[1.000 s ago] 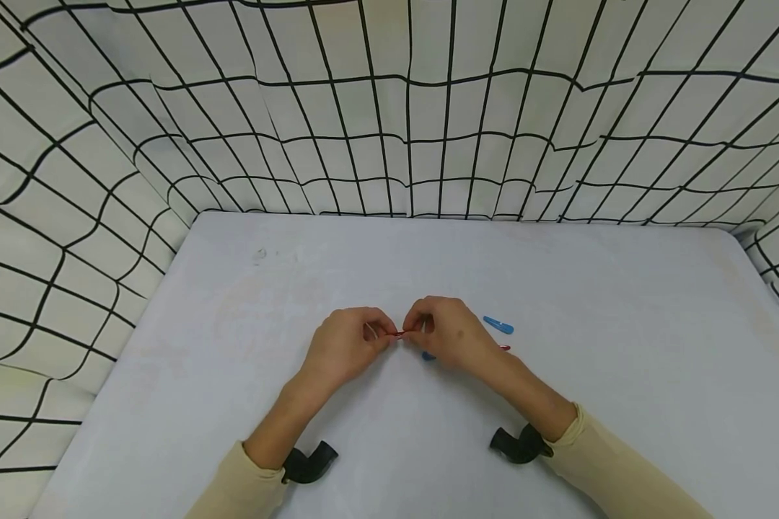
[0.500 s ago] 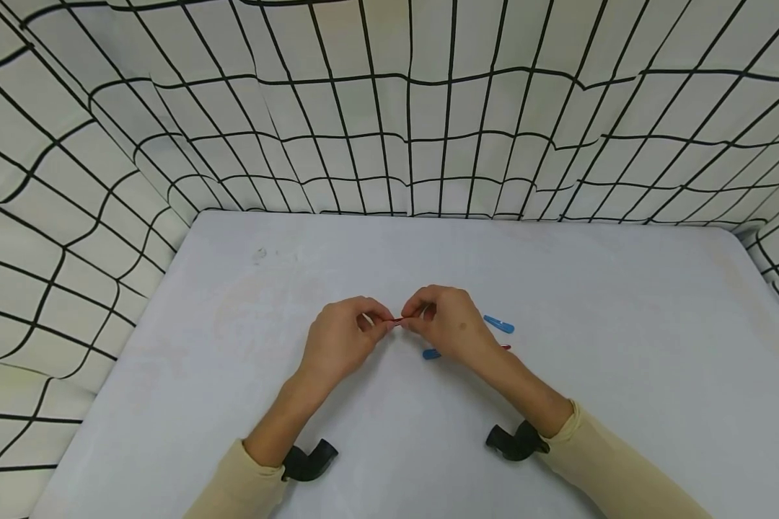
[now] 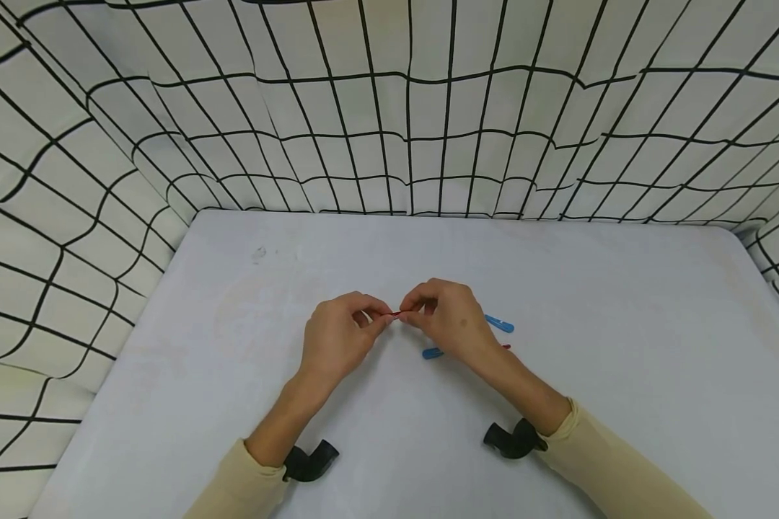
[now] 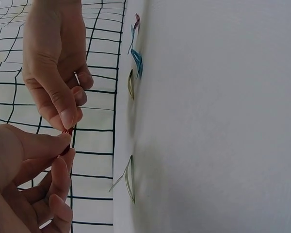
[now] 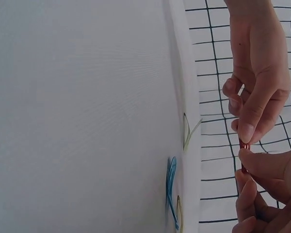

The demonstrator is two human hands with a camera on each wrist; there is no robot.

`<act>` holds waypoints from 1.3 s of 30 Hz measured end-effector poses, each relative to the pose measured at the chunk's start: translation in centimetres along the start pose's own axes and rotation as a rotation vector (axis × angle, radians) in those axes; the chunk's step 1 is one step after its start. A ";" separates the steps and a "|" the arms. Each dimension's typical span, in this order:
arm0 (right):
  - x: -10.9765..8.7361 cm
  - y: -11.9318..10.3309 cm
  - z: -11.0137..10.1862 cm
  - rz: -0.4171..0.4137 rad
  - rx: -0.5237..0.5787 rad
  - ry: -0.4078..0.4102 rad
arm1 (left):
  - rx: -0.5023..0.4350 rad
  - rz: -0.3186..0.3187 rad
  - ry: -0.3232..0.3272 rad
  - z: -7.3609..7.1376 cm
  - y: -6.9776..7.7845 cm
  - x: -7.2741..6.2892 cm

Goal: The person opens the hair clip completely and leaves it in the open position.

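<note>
Between both hands, a small red snap hair clip (image 3: pixel 396 313) is raised over the white table. My left hand (image 3: pixel 339 337) pinches one end with thumb and fingertips. The other end is pinched by my right hand (image 3: pixel 456 321). In the right wrist view, a short stretch of the red clip (image 5: pixel 244 145) shows between the fingertips, which cover the rest. A blue hair clip (image 3: pixel 500 324) lies on the table just right of my right hand. Another blue hair clip (image 3: pixel 432 353) is partly hidden under that hand, and a red tip (image 3: pixel 506 347) peeks out beside the wrist.
The white table (image 3: pixel 389 447) reaches back to a black grid on white cloth (image 3: pixel 428 108). In the left wrist view, a yellowish clip (image 4: pixel 131 85) and a pale green clip (image 4: pixel 130 179) also lie on the table. Black curved camera mounts (image 3: pixel 311 461) sit under both wrists.
Both hands have risen slightly away from the body with the red hair clip, still pinching it from both ends. More of the near blue clip shows. The clips on the table have not moved.
</note>
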State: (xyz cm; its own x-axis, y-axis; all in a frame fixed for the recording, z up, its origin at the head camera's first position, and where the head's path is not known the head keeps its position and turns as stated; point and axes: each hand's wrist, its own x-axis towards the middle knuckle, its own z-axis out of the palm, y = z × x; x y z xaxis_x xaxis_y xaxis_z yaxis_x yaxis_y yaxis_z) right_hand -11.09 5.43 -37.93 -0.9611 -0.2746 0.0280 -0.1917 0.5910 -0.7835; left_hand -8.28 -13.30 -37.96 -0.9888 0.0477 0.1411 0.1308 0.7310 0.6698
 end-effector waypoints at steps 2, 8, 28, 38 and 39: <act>0.0 -0.1 0.0 -0.003 0.000 0.011 | -0.005 0.008 0.020 0.0 0.0 0.0; -0.1 -0.4 0.1 0.011 -0.004 0.033 | -0.012 0.039 0.051 -0.1 0.1 0.0; -0.1 -0.8 0.3 0.009 -0.022 0.051 | -0.006 0.062 0.085 0.0 0.2 -0.1; -0.1 -0.7 0.4 0.016 -0.020 0.054 | 0.000 0.069 0.075 0.0 0.0 -0.1; -0.1 -0.7 0.4 0.015 -0.018 0.053 | -0.001 0.069 0.073 0.0 0.0 -0.1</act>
State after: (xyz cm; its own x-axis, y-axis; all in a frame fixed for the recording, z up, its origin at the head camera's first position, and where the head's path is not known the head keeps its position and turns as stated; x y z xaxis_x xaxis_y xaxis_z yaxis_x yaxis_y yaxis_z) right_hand -10.76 4.75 -37.61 -0.9731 -0.2253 0.0493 -0.1800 0.6088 -0.7727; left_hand -8.19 -13.29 -37.95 -0.9695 0.0481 0.2401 0.1988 0.7271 0.6571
